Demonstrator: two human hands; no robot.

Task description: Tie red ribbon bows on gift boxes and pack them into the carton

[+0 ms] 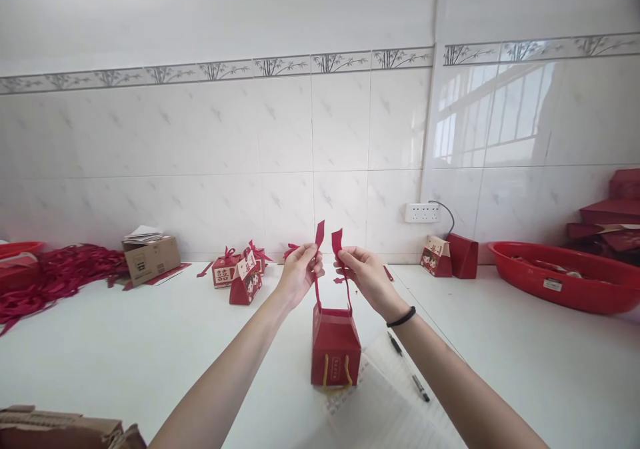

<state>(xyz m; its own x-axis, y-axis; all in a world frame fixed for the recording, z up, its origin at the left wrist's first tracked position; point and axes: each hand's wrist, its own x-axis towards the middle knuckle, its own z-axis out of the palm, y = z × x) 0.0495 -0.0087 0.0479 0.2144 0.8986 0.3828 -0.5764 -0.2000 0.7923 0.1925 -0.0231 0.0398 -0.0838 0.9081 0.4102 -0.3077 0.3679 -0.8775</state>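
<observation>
Near corner: torn brown cardboard, cut off by the lower left edge of the view.
Paper: a pale, lined sheet on the white table, and there's a black-and-clear pen lying slantwise on it.
Red box: front and centre, right between the forearms! The box is upright by the sheet's left edge, deep red, square below, its sides sloping in toward the top like a little roof; whether its base touches the table, I cannot tell.
Box front: a golden-yellow cord droops in two strands and loops at the bottom edge, framing a small outlined panel with lettering too small to read.
Ribbon: dark red ribbon climbs from the box top in two strands, wider at the ends.
Left hand: thumb and fingers of the left hand pinch one strand, its tip poking up above.
Right hand: a matching pinch from the right hand on the other strand, black band at the wrist.
Behind: small decorated boxes to the left, a red basin far right.
Back: a white power strip on the tiled wall.
</observation>
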